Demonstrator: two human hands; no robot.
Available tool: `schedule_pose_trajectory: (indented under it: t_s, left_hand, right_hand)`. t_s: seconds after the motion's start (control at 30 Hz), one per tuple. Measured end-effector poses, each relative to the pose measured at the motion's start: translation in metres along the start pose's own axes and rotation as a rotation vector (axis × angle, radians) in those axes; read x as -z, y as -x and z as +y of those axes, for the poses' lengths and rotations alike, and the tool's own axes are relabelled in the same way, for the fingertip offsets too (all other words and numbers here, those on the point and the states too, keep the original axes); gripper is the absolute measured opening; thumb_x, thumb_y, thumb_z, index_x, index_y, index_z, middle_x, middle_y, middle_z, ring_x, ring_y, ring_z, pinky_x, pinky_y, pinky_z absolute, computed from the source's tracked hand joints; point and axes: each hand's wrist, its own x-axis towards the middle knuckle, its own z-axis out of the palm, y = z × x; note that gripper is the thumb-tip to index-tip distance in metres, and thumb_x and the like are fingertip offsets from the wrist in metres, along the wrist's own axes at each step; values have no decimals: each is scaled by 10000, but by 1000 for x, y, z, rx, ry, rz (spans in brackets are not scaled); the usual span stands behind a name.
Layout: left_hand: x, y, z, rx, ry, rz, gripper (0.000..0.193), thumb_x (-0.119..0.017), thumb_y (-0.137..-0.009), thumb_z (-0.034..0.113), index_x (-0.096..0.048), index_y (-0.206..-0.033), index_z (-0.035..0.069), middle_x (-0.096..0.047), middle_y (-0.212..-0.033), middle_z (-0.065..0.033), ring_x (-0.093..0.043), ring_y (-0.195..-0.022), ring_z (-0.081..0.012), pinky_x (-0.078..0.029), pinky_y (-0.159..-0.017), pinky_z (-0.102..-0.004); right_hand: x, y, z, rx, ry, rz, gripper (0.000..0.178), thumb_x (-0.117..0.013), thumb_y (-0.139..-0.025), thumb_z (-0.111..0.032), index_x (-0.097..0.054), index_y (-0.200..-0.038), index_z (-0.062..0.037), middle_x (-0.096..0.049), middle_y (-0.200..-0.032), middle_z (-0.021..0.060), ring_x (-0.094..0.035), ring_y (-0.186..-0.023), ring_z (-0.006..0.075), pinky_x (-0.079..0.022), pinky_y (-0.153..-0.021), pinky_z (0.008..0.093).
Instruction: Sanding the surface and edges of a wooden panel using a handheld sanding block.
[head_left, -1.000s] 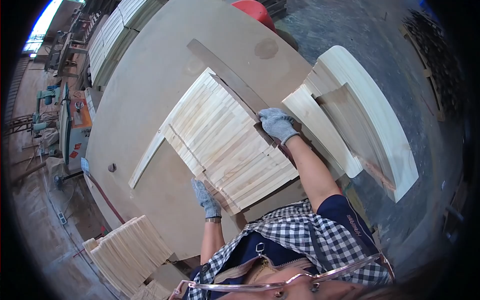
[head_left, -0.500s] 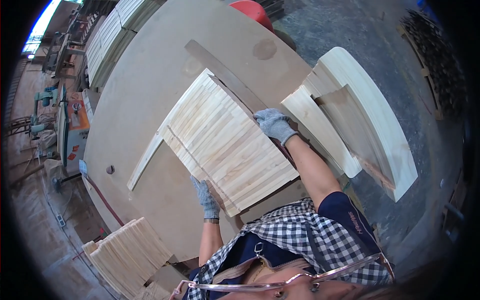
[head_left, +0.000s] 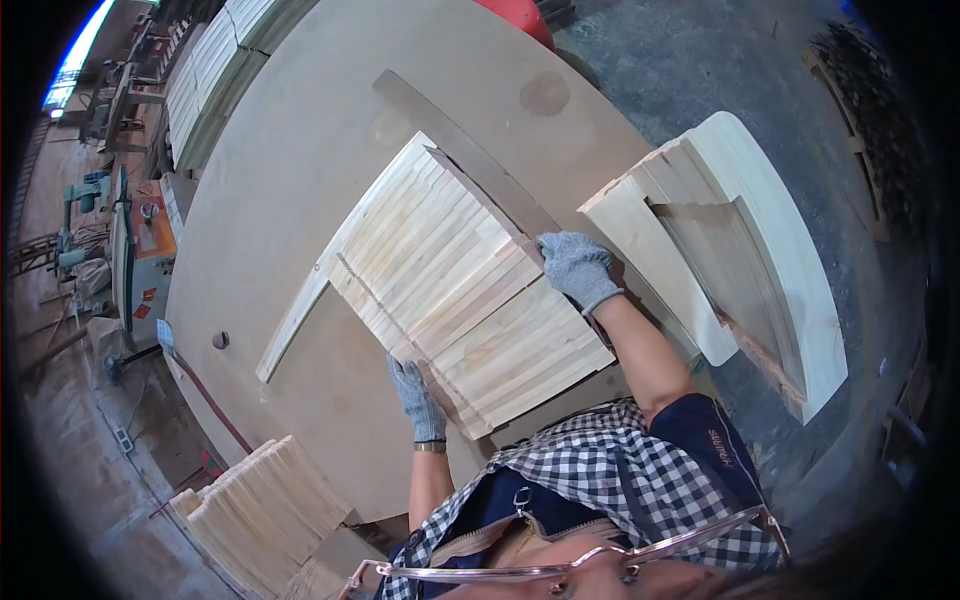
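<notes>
A row of pale wooden pieces (head_left: 460, 270), packed side by side, lies on the brown board tabletop (head_left: 290, 170). A pencil-like dark line crosses the pieces near their left ends, and a narrow gap splits the row toward its near half. My right hand (head_left: 578, 268), in a grey knit glove, is closed at the row's right edge, on the end of a wooden piece; its fingertips are partly hidden. At the near left edge, my gloved left hand (head_left: 415, 400) rests with fingers stretched out against the piece ends. One long curved wooden piece (head_left: 300, 325) sticks out at the far left.
A flat wooden strip (head_left: 450, 135) lies beyond the row's right side. Curved wooden pieces (head_left: 790, 270) are stacked at the right. More wood stacks stand at near left (head_left: 265, 500) and far left (head_left: 215, 85). A red object (head_left: 515, 18) shows beyond the far edge.
My right hand has shifted a little to the right along with the pieces' right ends. A gap now shows between pieces in the row. The left hand stays at the left edge.
</notes>
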Motion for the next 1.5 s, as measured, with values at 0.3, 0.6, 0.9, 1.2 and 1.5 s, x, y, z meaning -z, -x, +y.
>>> schedule_pose_trajectory:
  t_s: [0.3,0.6,0.9,1.2,1.5]
  left_hand:
    - [-40,-32,46,-625,-860,202,723,-557,-814,366,-237,-1348,0,-219,-1403,-205,-146,-1315,-353,-96,-1069,-457]
    - [-86,-25,68,-255,-1283,27,603,-350,-890,427,-257,-1364,66,-169,-1439,-146,-70,-1317,-412,-20,-991,-629]
    - [-88,-23,62,-329,-1260,30,582,-350,-892,380,-258,-1360,47,-166,-1438,-156,-83,-1336,-336,-21,-1017,-585]
    - [-81,-41,58,-670,-1105,-177,589,-414,-867,341,-270,-1351,38,-210,-1413,-197,-139,-1311,-389,-82,-1063,-474]
    - [-127,-38,82,-548,-1129,-36,594,-390,-881,388,-275,-1349,41,-204,-1410,-214,-139,-1304,-416,-99,-1032,-547]
  right_hand:
    - [-12,3,17,65,-177,76,190,-423,-827,-201,-581,-858,-102,-595,-846,155,-560,-852,322,-442,-746,435]
    - [-13,-8,-9,128,-107,123,173,-453,-792,-192,-599,-820,-105,-609,-805,141,-579,-791,328,-453,-717,442]
    - [8,-39,-15,167,-119,72,181,-497,-741,-184,-644,-819,-111,-624,-852,146,-591,-845,310,-464,-747,410]
    - [30,-34,-37,-16,125,-109,191,-499,-744,-163,-639,-843,-80,-632,-884,149,-595,-872,313,-467,-764,404]
    - [24,-33,-37,175,-99,34,134,-507,-762,-145,-570,-845,-61,-618,-853,173,-594,-836,336,-469,-706,418]
